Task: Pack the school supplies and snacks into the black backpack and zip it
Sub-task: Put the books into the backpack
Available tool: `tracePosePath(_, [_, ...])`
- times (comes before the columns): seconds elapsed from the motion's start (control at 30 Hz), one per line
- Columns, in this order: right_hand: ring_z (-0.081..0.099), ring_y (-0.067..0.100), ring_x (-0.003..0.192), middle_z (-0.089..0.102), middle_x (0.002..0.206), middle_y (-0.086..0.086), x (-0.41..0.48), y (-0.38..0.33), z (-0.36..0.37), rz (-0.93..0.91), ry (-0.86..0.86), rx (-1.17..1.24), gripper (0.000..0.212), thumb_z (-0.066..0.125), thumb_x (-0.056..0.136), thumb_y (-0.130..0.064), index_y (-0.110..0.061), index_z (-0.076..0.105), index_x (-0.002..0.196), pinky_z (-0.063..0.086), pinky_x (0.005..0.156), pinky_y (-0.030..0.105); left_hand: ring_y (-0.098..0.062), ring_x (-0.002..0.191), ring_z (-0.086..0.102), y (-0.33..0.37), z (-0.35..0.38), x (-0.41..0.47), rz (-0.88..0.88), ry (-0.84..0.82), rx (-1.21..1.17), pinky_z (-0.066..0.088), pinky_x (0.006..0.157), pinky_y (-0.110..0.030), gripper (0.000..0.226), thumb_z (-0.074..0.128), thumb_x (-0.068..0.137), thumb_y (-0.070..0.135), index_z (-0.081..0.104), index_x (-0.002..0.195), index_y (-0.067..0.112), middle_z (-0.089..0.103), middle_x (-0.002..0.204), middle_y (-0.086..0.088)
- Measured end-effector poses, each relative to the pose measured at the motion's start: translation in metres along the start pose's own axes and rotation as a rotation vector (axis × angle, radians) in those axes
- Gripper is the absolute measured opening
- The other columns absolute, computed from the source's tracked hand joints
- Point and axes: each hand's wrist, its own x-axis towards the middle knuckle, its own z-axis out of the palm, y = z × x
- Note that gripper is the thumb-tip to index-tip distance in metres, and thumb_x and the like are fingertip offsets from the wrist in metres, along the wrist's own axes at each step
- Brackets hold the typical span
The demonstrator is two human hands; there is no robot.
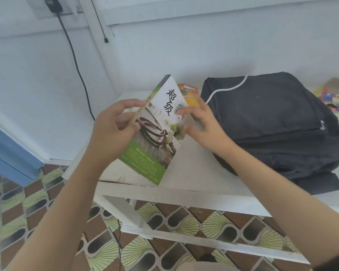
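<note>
A white and green book (155, 133) with black characters on its cover is lifted above the white table (192, 173), tilted with its spine to the upper left. My left hand (114, 126) grips it at the spine edge, thumb on the cover. My right hand (202, 122) touches the cover's right edge with blurred, spread fingers. The black backpack (276, 122) lies flat on the table to the right, and its zip looks shut. An orange snack packet (190, 92) peeks out behind the book.
Colourful boxes (337, 98) lie at the far right behind the backpack. A black cable (76, 65) hangs down the white wall at left. A blue panel (10, 153) stands at the left edge. Patterned floor tiles (164, 249) show under the table.
</note>
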Motion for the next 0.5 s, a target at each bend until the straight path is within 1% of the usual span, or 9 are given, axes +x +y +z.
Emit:
tracePosePath(0.07, [0.043,0.021,0.120,0.051,0.114,-0.009,0.016,-0.013,-0.018,-0.028,-0.041,0.100,0.030,0.064,0.073,-0.006,-0.020,0.062,0.099,0.033,0.100,0.031,-0.008,0.074,0.069,0.005,-0.007,0.003,0.005,-0.084,-0.085,0.050,0.062,-0.016,0.043,0.055,0.084,-0.013,0.064,0.102,0.025,0.074,0.083,0.006])
tracePosePath(0.13, [0.055,0.011,0.101,0.057,0.104,-0.009,0.026,-0.032,-0.038,0.074,-0.141,0.301,0.028,0.066,0.076,0.004,-0.019,0.062,0.093,0.042,0.085,0.025,-0.013,0.071,0.070,0.010,-0.015,0.008,0.005,-0.155,-0.179,0.053,0.059,-0.021,0.043,0.054,0.082,-0.016,0.064,0.101,0.021,0.074,0.082,0.002])
tracePosePath(0.17, [0.058,0.006,0.094,0.062,0.099,-0.011,0.029,-0.039,-0.049,0.109,-0.199,0.347,0.028,0.066,0.077,0.008,-0.016,0.064,0.092,0.044,0.080,0.021,-0.015,0.069,0.070,0.012,-0.018,0.010,0.005,-0.179,-0.223,0.054,0.059,-0.022,0.043,0.054,0.079,-0.017,0.064,0.099,0.021,0.074,0.082,0.000])
tracePosePath(0.2, [0.060,0.003,0.094,0.066,0.097,-0.013,0.031,-0.048,-0.060,0.120,-0.261,0.332,0.028,0.065,0.078,0.010,-0.013,0.067,0.093,0.045,0.078,0.017,-0.016,0.068,0.070,0.014,-0.020,0.013,0.001,-0.195,-0.271,0.055,0.059,-0.023,0.042,0.056,0.076,-0.015,0.066,0.096,0.021,0.074,0.081,-0.002])
tracePosePath(0.27, [0.060,0.000,0.105,0.070,0.103,-0.016,0.032,-0.062,-0.080,0.126,-0.388,0.285,0.033,0.064,0.079,0.007,-0.014,0.068,0.103,0.045,0.081,0.013,-0.019,0.067,0.070,0.018,-0.024,0.018,-0.021,-0.231,-0.387,0.056,0.059,-0.026,0.036,0.058,0.070,-0.007,0.069,0.087,0.023,0.074,0.080,-0.006])
tracePosePath(0.33, [0.052,-0.005,0.118,0.065,0.114,-0.022,0.029,-0.076,-0.096,0.132,-0.492,0.268,0.041,0.065,0.078,-0.004,-0.021,0.062,0.115,0.041,0.088,0.009,-0.020,0.066,0.070,0.019,-0.025,0.025,-0.024,-0.288,-0.473,0.056,0.060,-0.027,0.034,0.058,0.067,-0.006,0.070,0.079,0.023,0.074,0.078,-0.007])
tracePosePath(0.43, [0.041,-0.010,0.126,0.055,0.126,-0.028,0.021,-0.087,-0.111,0.113,-0.572,0.163,0.049,0.064,0.080,-0.012,-0.026,0.055,0.125,0.032,0.097,0.005,-0.015,0.060,0.068,0.014,-0.022,0.036,-0.011,-0.326,-0.467,0.055,0.059,-0.022,0.037,0.068,0.054,-0.011,0.073,0.069,0.023,0.072,0.069,-0.001])
tracePosePath(0.47, [0.041,-0.010,0.126,0.055,0.128,-0.027,0.017,-0.089,-0.114,0.112,-0.567,0.140,0.048,0.064,0.082,-0.010,-0.025,0.056,0.126,0.032,0.098,0.005,-0.012,0.060,0.067,0.013,-0.020,0.039,-0.001,-0.340,-0.459,0.054,0.059,-0.021,0.033,0.073,0.048,-0.003,0.074,0.067,0.023,0.072,0.068,0.001])
tracePosePath(0.5, [0.043,-0.008,0.126,0.055,0.128,-0.024,0.013,-0.088,-0.116,0.117,-0.549,0.142,0.047,0.064,0.083,-0.007,-0.024,0.057,0.126,0.033,0.097,0.006,-0.011,0.062,0.068,0.011,-0.017,0.041,0.018,-0.371,-0.453,0.055,0.061,-0.020,0.025,0.075,0.049,0.008,0.075,0.068,0.023,0.072,0.069,0.002])
